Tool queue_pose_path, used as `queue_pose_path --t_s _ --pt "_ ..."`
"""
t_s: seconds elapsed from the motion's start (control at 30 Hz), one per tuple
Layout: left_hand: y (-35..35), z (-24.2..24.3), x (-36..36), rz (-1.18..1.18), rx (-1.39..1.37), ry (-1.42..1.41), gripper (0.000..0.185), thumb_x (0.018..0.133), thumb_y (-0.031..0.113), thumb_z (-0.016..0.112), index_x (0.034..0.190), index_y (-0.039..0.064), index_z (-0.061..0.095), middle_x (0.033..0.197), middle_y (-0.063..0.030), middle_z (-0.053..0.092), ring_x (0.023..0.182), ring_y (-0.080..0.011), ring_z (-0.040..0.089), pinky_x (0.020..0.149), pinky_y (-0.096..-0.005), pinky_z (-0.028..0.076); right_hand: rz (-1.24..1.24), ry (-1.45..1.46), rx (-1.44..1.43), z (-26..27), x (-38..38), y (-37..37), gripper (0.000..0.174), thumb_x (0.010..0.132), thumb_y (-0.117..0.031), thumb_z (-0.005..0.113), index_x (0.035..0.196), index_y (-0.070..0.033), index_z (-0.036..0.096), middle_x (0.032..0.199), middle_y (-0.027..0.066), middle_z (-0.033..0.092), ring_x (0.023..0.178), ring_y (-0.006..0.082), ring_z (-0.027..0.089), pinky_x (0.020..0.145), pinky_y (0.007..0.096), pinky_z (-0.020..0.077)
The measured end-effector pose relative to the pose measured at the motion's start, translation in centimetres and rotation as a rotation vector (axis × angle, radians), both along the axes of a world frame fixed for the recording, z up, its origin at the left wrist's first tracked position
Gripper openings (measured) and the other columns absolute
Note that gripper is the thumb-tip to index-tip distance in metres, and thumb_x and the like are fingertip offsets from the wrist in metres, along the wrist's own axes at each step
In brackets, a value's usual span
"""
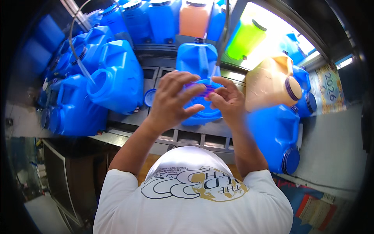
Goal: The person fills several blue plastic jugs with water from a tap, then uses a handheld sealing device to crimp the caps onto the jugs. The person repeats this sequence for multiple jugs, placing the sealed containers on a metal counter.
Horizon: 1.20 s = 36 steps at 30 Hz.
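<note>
My right hand (229, 98) pinches a small purple-and-pink piece (209, 89), thin and partly hidden, possibly plastic film. Close to its other side is my left hand (173, 98), its fingers spread and the thumb well apart; whether a fingertip touches the piece is blurred. Below both hands, the wide round mouth of a blue plastic water container (197, 52) faces me. A clear-ended hose (223, 41) hangs down by that mouth, its end partly behind my right fingers. A round blue lid (150, 97) lies on the metal counter, left of the container.
To the left, another hose (86, 71) runs into the open mouth of a tilted blue container (122, 70). Several more blue containers crowd that side. On my right are a peach-coloured container (270, 82) and a capped blue one (273, 134). Filled containers (162, 20) line the back.
</note>
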<state>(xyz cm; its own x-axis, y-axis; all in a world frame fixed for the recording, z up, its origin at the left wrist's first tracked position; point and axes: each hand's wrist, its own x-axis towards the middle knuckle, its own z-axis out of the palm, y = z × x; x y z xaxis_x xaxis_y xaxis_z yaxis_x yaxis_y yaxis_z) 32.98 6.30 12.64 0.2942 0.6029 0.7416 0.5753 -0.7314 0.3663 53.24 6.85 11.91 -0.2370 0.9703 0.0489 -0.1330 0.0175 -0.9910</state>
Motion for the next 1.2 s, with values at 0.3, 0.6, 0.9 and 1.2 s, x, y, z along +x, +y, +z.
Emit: queue_pose_path --t_s 0.3,0.6,0.9,1.2 --pt "4.9 -1.0 -2.8 0.062 0.053 -0.067 0.024 0.078 0.007 0.078 0.1 0.011 0.069 0.091 -0.0033 0.071 0.082 -0.0199 0.069 0.078 -0.0329 0.055 0.009 -0.02 0.095 -0.8 1.5 0.5 0.048 0.092 -0.005 0.064 0.138 -0.004 0.05 0.101 0.011 0.071 0.083 0.0102 0.064 0.069 0.0239 0.0533" --pt "24.3 -0.3 -27.6 1.285 -0.389 0.034 0.024 0.083 0.035 0.064 0.099 0.022 0.075 0.101 -0.0091 0.075 0.097 -0.0331 0.071 0.083 -0.0454 0.056 -0.284 -0.144 0.097 -6.7 11.7 -0.1 0.04 0.094 -0.005 0.064 0.133 -0.003 0.055 0.107 0.0105 0.068 0.091 0.0117 0.063 0.079 0.0267 0.0542" --pt "29.7 -3.6 -33.5 1.384 -0.611 0.333 0.023 0.087 0.028 0.061 0.103 0.023 0.076 0.114 -0.008 0.072 0.106 -0.0309 0.068 0.091 -0.0433 0.055 -0.329 -0.313 -0.086 -12.4 15.1 -2.2 0.038 0.093 -0.002 0.063 0.13 -0.002 0.057 0.107 0.0078 0.067 0.09 0.0102 0.06 0.079 0.0257 0.0525" --pt "32.4 -4.2 -38.1 1.035 -0.889 0.186 0.022 0.078 0.025 0.08 0.094 0.011 0.077 0.09 -0.0075 0.075 0.082 -0.0177 0.069 0.077 -0.0346 0.054 -0.238 -0.476 -0.091 -12.5 12.8 -1.0 0.036 0.092 -0.004 0.065 0.128 -0.003 0.06 0.107 0.0077 0.067 0.093 0.0125 0.063 0.082 0.0276 0.0535"
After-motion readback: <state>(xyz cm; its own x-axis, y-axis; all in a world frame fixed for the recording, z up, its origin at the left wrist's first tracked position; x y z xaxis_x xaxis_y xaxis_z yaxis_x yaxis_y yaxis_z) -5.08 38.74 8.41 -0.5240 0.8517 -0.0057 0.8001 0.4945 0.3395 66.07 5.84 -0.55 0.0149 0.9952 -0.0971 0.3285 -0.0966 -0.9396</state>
